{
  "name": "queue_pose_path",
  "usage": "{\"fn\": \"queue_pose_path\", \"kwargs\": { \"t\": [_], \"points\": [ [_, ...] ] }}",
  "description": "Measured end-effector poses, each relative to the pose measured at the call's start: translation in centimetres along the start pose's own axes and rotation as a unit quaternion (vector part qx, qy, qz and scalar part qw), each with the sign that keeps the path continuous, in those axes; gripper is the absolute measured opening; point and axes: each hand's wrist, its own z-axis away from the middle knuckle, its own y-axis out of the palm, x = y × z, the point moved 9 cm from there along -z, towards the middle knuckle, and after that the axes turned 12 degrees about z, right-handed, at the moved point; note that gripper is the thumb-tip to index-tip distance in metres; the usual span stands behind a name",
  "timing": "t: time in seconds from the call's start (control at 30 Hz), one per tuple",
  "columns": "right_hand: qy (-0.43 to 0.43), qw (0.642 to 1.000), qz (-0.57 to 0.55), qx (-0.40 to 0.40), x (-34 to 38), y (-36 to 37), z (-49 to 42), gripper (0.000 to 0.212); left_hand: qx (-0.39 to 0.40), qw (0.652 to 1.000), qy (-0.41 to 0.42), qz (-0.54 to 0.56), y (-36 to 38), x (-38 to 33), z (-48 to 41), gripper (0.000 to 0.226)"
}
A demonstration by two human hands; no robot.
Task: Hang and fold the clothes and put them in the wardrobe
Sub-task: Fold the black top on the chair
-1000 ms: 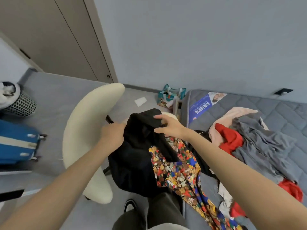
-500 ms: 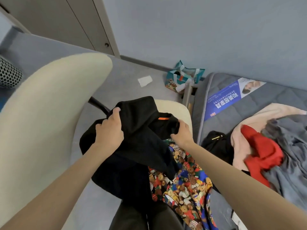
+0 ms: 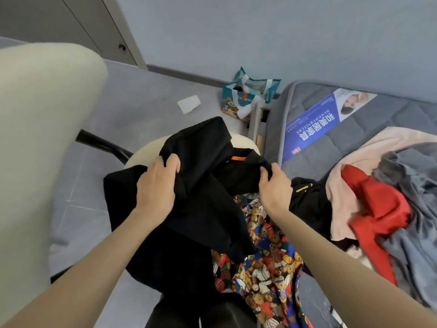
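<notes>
Little had shifted since the earlier frame: left hand (image 3: 156, 185) and right hand (image 3: 275, 189) were apart, each clamped on the black shirt (image 3: 208, 162), held bunched over the chair seat (image 3: 144, 152). Fabric judged soft, light, limp; best taken at the shoulder seams.

A crumpled black garment (image 3: 208, 185) with an orange neck tag (image 3: 238, 158) partly covers a near bear-print garment (image 3: 267, 275). At right, a red garment (image 3: 378, 204), grey garment (image 3: 421, 185) and pale pink cloth (image 3: 343, 166) lie heaped.

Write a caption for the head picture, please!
Left hand and right hand grip a black garment over a chair, beside clothes on a bed.
</notes>
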Motion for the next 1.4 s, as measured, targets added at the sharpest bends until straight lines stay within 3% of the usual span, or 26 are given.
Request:
{"fn": "queue_pose_path", "kwargs": {
  "t": [0.13, 0.2, 0.27, 0.33, 0.43, 0.5, 0.6, 0.67, 0.73, 0.8, 0.9, 1.0, 1.13, 1.23, 1.3, 1.4],
  "points": [
    [0.155, 0.981, -0.034, -0.111, -6.1, -6.1, -1.9, 0.024, -0.111, 0.993, 0.04, 0.022, -3.2, -2.9, -2.7, 0.046],
    [0.239, 0.965, -0.03, -0.1, -9.8, -7.9, -2.4, 0.027, -0.127, 0.991, 0.04, 0.018, -3.8, -3.0, -3.8, 0.048],
    [0.271, 0.961, -0.002, -0.046, -11.5, -8.1, -2.7, 0.038, -0.127, 0.991, 0.032, 0.011, -3.7, -2.6, -4.6, 0.049],
    [0.206, 0.978, -0.016, -0.029, -9.9, -7.7, -3.2, 0.052, -0.126, 0.992, 0.02, 0.006, -3.6, -1.9, -5.0, 0.048],
    [0.063, 0.997, 0.026, -0.04, -4.7, -6.6, -3.7, 0.042, -0.135, 0.991, 0.009, 0.017, -3.9, -0.4, -5.1, 0.045],
    [0.002, 0.998, 0.045, 0.043, -1.3, -3.6, -3.8, 0.041, -0.149, 0.988, -0.002, 0.029, -4.6, 1.0, -5.0, 0.043],
    [-0.002, 0.97, 0.063, 0.235, 1.2, 2.2, -2.6, 0.072, -0.19, 0.98, -0.031, 0.054, -6.5, 3.4, -4.7, 0.046],
    [-0.019, 0.957, 0.087, 0.275, 2.0, 4.3, -1.6, 0.066, -0.197, 0.979, -0.042, 0.028, -7.3, 4.8, -4.6, 0.049],
    [-0.051, 0.958, 0.066, 0.273, 2.9, 5.2, -0.7, 0.045, -0.159, 0.985, -0.026, -0.064, -6.7, 5.1, -4.6, 0.049],
    [-0.055, 0.965, 0.019, 0.255, 3.2, 4.9, 0.1, 0.028, -0.054, 0.982, -0.025, -0.177, -3.8, 5.3, -4.3, 0.055],
    [-0.017, 0.986, -0.045, 0.16, 1.6, 1.8, 0.7, 0.014, 0.054, 0.964, -0.058, -0.254, 0.0, 5.3, -3.3, 0.08],
    [0.066, 0.995, -0.058, 0.038, -2.9, -2.7, 1.4, 0.014, 0.103, 0.971, -0.056, -0.207, 2.5, 4.0, -3.0, 0.084],
    [0.101, 0.982, 0.064, 0.143, -7.6, -1.8, 3.2, 0.029, 0.153, 0.972, -0.115, -0.133, 4.7, 3.7, -2.4, 0.094],
    [-0.001, 0.992, 0.127, 0.019, -5.7, -3.0, 4.4, 0.031, 0.063, 0.992, -0.091, -0.057, 4.0, 3.1, -1.7, 0.098],
    [-0.083, 0.99, 0.099, -0.05, -2.7, -3.6, 6.1, 0.022, 0.052, 0.995, -0.075, 0.027, 4.6, 2.7, -0.3, 0.098],
    [-0.17, 0.984, 0.042, 0.013, 0.9, -1.3, 9.1, 0.009, 0.125, 0.986, -0.061, 0.088, 7.0, 1.7, 2.8, 0.117]
  ]
}}
